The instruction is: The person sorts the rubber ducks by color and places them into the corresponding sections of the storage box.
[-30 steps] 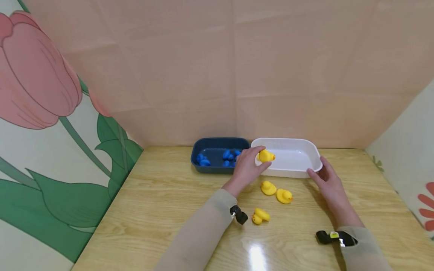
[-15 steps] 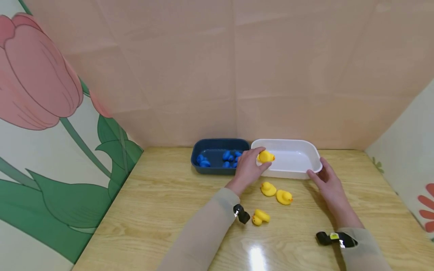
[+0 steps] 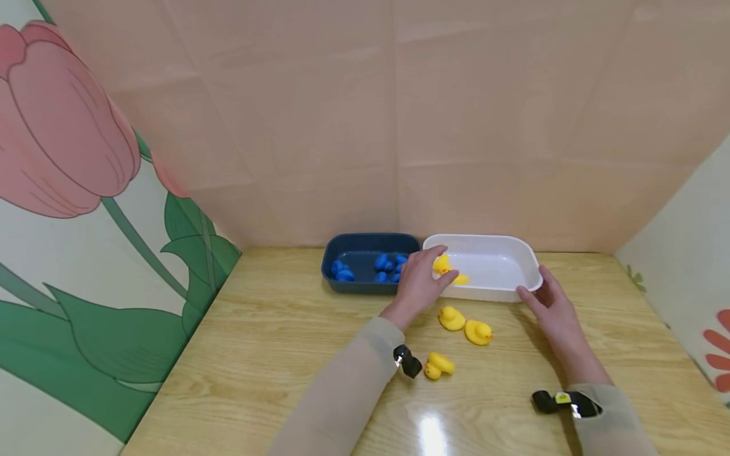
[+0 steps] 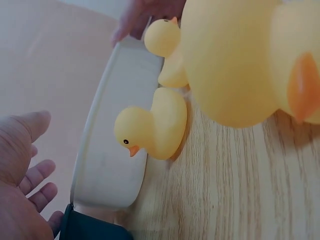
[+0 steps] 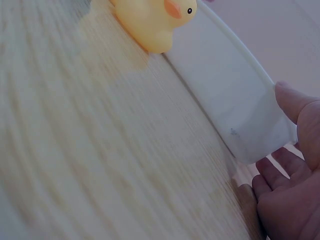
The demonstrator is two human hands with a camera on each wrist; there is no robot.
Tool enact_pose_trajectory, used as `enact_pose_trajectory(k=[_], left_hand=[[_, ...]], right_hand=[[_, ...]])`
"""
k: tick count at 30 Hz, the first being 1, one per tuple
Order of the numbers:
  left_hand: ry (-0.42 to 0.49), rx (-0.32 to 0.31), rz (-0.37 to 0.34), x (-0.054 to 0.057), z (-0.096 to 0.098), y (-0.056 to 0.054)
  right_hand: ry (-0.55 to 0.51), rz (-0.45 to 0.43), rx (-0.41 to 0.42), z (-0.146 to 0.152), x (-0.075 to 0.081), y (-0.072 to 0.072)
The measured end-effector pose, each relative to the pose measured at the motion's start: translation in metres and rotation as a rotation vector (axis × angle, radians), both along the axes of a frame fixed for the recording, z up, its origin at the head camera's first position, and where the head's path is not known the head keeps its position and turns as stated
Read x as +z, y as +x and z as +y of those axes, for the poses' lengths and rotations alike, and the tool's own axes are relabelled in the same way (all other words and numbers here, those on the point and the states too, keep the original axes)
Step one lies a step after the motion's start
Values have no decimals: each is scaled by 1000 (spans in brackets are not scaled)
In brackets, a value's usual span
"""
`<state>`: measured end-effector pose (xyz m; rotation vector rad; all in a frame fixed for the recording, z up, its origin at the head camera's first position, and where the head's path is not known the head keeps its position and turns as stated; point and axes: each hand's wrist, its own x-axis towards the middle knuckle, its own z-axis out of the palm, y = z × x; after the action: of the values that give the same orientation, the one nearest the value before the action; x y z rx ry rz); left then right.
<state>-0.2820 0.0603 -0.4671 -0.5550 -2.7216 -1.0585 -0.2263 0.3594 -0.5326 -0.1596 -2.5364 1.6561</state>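
Left hand [image 3: 419, 282] is hovering spread, empty, over ducks [image 3: 441, 263] in a white tray [image 3: 496, 269].
Right hand [image 3: 553, 307] is gripping its corner; leftward, a dark tray [image 3: 359, 287] is holding blue toys [image 3: 345, 275].

The ducks [image 3: 476, 332] are yellow, their beaks [image 4: 303, 86] orange. One tray [image 3: 487, 294] is plain white; the other tray [image 3: 362, 287] looks navy or perhaps dark teal, its pieces [image 3: 344, 275] bright blue. The table [image 3: 245, 380] is tan, wood-grained; the painted tulip [image 3: 68, 120], pink.
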Motion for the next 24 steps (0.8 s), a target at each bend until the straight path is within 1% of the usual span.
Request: enact_pose_trajectory(k=[8,12,19,24], left_hand=[[30,-7,-6,-2,-2,2],[44,-10,-6,-3,-4,5],[72,-17,31,-2,-13,16],[96,-24,22,-3,-21,26]], right_hand=[[12,-7,-2,0,1,0],[17,-6,0,0,2,1],[16,4,-1,-1,2,2],[20,10,-2,0,2,2]])
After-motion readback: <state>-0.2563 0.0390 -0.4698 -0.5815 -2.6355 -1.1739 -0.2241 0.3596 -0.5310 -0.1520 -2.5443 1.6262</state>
